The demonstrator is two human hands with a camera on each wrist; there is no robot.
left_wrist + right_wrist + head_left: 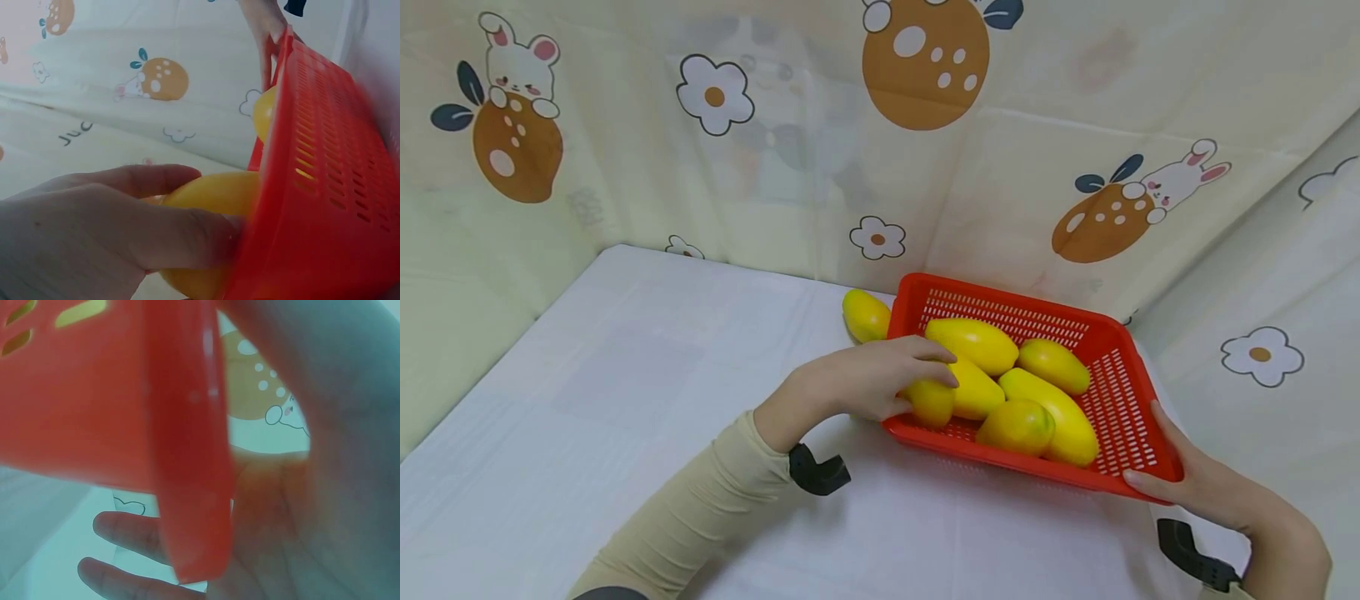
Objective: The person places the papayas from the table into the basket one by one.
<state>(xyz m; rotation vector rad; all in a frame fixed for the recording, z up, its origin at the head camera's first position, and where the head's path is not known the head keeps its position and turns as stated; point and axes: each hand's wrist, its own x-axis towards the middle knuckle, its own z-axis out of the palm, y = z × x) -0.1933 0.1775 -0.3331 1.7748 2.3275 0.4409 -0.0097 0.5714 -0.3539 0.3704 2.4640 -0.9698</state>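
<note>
A red perforated plastic basket (pixel 1116 367) holds several yellow mangoes, among them one at the back (pixel 973 343) and a long one at the front right (pixel 1060 421). My left hand (pixel 880 375) reaches over the basket's left end and grips a mango (pixel 931 403) between thumb and fingers. In the left wrist view that mango (pixel 215 190) sits against the red rim, its far end hidden behind it. My right hand (pixel 1195 471) holds the right front corner of the basket. The right wrist view shows fingers (pixel 128 532) spread past the rim's outer side.
Another mango (pixel 863 315) lies on the white tabletop (pixel 625 375), outside the basket's back left corner. A cream curtain (pixel 790 167) with printed rabbits and flowers stands behind the table, and more of it hangs at the right side.
</note>
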